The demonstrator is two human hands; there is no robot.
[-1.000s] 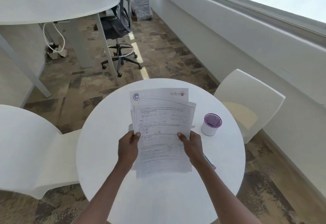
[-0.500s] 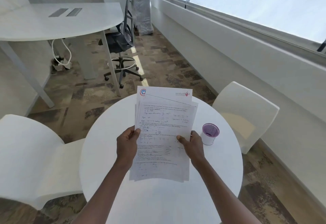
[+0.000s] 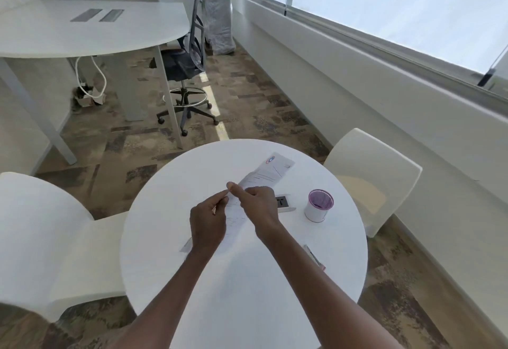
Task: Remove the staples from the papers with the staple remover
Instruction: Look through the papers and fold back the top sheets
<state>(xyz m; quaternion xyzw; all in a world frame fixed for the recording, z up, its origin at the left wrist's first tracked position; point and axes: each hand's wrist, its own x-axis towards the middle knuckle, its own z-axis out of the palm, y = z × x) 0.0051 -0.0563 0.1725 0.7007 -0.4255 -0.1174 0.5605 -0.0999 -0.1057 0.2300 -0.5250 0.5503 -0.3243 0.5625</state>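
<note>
A purple-rimmed cup (image 3: 319, 205) is standing on the round table (image 3: 170, 238), with a small white-and-dark object (image 3: 283, 203) lying between it and the hands. The papers (image 3: 264, 176) are tilting edge-on above the table, their long axis running away toward the cup's far side. The left hand (image 3: 208, 220) and right hand (image 3: 258, 207) are both pinching the papers' near corner.

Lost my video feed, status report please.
Both hands, left hand and right hand, pinch the papers over the table. Staple remover unidentified. Nothing blocking.
</note>
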